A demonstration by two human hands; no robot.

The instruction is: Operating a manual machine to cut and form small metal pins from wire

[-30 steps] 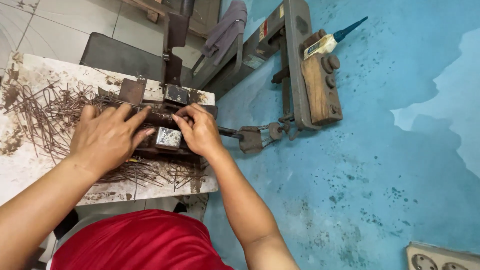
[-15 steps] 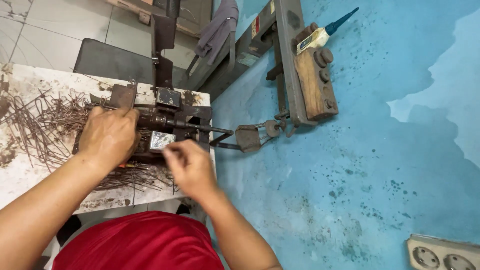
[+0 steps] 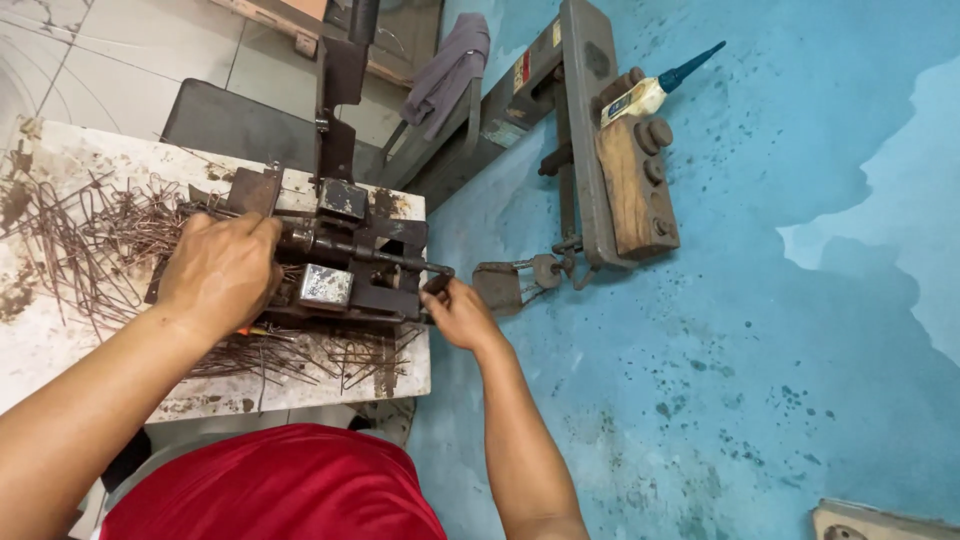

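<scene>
Metal lever (image 3: 438,278) in right hand (image 3: 458,312) (arm outstretched).

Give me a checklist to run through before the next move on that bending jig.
1. Right hand on the jig's lever handle: ok, fingers closed on its end.
2. Left hand steadying the work on the jig: ok, resting flat on its left side.
3. Left fingers out of the moving parts: cannot tell, hidden beneath the hand.
4. Wire seated in the jig: cannot tell.
5. Loose rusty wires away from the lever's path: ok, piled to the left.
</scene>
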